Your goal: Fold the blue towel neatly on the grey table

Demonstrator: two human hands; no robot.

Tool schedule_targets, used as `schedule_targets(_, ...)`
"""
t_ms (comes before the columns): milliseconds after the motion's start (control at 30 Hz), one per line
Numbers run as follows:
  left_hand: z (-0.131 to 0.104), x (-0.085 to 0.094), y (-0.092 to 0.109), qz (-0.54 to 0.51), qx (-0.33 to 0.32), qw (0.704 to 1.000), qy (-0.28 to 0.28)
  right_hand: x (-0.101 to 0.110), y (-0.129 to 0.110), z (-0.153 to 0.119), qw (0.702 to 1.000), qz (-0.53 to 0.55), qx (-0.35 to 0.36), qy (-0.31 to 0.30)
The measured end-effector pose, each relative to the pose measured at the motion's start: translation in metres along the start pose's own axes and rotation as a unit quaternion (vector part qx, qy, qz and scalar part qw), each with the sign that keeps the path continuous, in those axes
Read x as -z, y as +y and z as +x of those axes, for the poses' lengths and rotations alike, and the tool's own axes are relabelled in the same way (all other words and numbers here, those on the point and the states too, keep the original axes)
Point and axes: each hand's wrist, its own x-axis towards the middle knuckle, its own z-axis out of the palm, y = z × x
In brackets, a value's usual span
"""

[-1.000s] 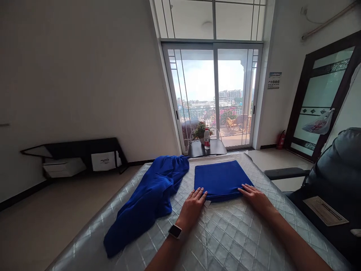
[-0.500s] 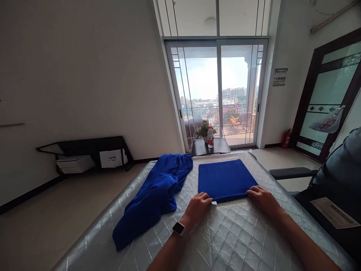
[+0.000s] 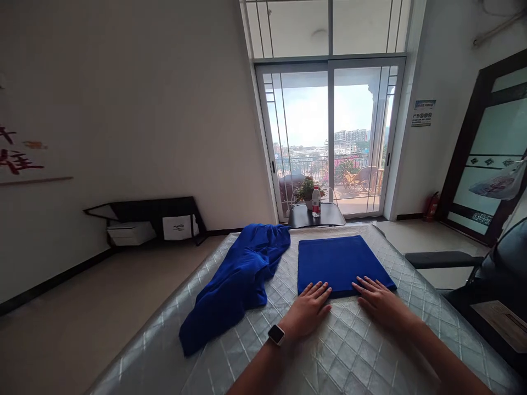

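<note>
A blue cloth folded into a flat rectangle [image 3: 337,260] lies on the silver quilted cover [image 3: 349,345]. My left hand [image 3: 309,310], with a watch [image 3: 276,334] on its wrist, rests at the near left edge of the folded cloth, fingers spread and fingertips on it. On the near right edge lies my right hand [image 3: 381,302], its fingers also spread flat. Neither hand grips anything. Left of the folded cloth is a second blue cloth [image 3: 241,285], loose and crumpled, apart from both hands.
Beyond the far edge stands a small dark table [image 3: 298,216] with a bottle [image 3: 316,202] and a potted plant [image 3: 305,189]. A black chair [image 3: 500,274] with an armrest is at the right. White boxes [image 3: 179,227] sit in a black rack by the left wall.
Both hands have gone from pinching the near corners of the folded cloth to lying open on its near edge, closer together. The view has shifted slightly left.
</note>
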Motion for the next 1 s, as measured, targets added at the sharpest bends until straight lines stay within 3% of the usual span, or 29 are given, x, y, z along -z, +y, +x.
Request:
schedule_targets(367,-0.003,0.008,0.0,-0.045,0.008,0.997,-0.061,-0.002,0.021,-0.005,0.999,-0.024,-0.022,0.015)
schedule_targets(500,-0.005,0.029,-0.016,-0.057,0.005,0.996,-0.063,-0.008,0.037,-0.008,0.998,-0.029,-0.046,0.027)
schedule_targets(567,-0.01,0.052,-0.032,-0.035,0.053,0.998,-0.029,-0.012,0.044,-0.009,0.997,-0.033,-0.059,0.03)
schedule_targets(633,-0.022,0.079,-0.053,0.031,0.145,0.989,0.026,-0.016,0.049,-0.009,0.997,-0.034,-0.063,0.031)
schedule_targets(767,-0.058,0.12,-0.097,0.177,0.351,0.915,0.086,-0.019,0.051,-0.009,0.997,-0.032,-0.053,0.043)
schedule_targets(833,-0.072,0.127,-0.111,0.183,0.402,0.893,0.087,-0.018,0.049,-0.009,0.997,-0.034,-0.055,0.035)
schedule_targets(1000,-0.077,0.13,-0.119,0.142,0.421,0.889,0.11,-0.011,0.042,-0.011,0.996,-0.05,-0.068,0.006)
